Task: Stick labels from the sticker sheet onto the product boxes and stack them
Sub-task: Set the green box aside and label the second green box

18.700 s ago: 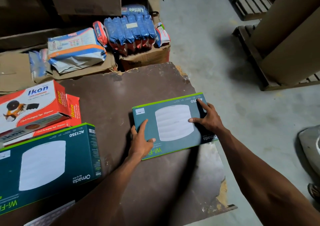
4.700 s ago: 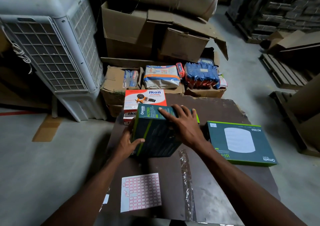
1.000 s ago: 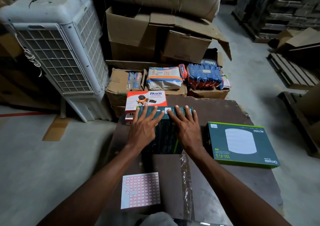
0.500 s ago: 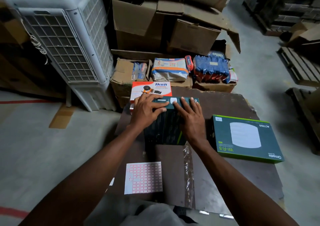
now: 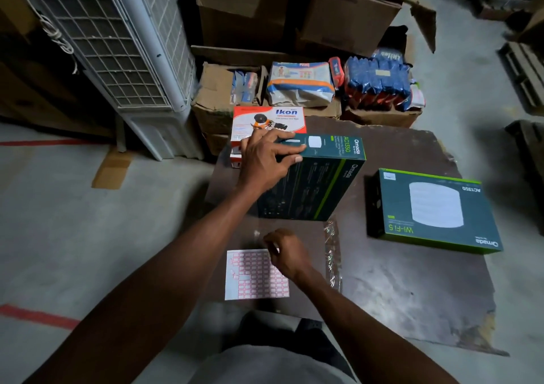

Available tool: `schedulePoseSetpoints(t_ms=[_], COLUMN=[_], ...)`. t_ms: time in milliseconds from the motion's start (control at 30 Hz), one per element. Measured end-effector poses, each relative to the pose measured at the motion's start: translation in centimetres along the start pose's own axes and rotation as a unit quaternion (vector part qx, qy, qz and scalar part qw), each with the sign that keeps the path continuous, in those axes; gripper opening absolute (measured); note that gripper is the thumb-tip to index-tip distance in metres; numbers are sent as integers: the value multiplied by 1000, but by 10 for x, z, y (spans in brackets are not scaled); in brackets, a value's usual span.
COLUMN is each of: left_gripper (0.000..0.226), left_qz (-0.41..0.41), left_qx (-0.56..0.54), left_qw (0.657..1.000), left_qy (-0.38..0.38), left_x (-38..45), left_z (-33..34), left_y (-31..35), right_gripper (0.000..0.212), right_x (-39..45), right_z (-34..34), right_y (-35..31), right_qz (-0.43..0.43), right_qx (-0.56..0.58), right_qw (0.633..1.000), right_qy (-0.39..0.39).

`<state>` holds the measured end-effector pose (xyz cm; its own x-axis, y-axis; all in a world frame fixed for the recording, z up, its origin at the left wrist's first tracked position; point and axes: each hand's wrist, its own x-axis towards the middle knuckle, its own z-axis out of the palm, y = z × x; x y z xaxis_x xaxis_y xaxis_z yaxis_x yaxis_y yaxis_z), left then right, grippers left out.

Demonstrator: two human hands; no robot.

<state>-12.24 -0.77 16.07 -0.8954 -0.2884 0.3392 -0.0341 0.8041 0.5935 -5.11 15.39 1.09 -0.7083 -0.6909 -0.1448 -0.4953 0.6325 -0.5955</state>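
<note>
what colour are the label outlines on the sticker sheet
Red or pinkish outlines on a white sticker sheet, seen in the head view, the only one.

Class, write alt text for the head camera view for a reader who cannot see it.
A person's left hand steadies a dark green box standing on edge on a brown board, while the right hand picks at a sticker sheet. A second green box lies flat to the right.

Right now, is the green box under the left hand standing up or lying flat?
Standing on edge. The green box shows its narrow top strip and tall dark face, steadied by the left hand; the other box lies flat.
</note>
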Motion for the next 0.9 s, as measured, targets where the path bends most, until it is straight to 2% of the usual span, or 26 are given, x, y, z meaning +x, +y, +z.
schedulePoseSetpoints(t_ms=[100, 300, 400, 567, 667, 900], left_gripper=[24, 26, 26, 26, 26, 26], left_qz=[7, 10, 7, 8, 10, 13], left_qx=[-2, -17, -19, -28, -28, -24], left_qw=[1000, 999, 999, 999, 999, 999], left_qy=[-7, -41, -50, -46, -44, -42], left_x=[-2, -2, -1, -2, -4, -3], left_z=[0, -3, -4, -5, -4, -5], left_y=[-2, -5, -3, -3, -3, -3], right_gripper=[23, 24, 19, 28, 27, 33], right_x=[-1, 2, 5, 9, 4, 2], right_z=[31, 76, 89, 102, 109, 119], right_y=[-7, -23, -29, -30, -27, -31], right_qz=[9, 38, 42, 68, 85, 82], right_qx=[21, 10, 4, 7, 1, -39], right_qw=[997, 992, 991, 987, 983, 983], right_qy=[-69, -121, -126, -145, -160, -157])
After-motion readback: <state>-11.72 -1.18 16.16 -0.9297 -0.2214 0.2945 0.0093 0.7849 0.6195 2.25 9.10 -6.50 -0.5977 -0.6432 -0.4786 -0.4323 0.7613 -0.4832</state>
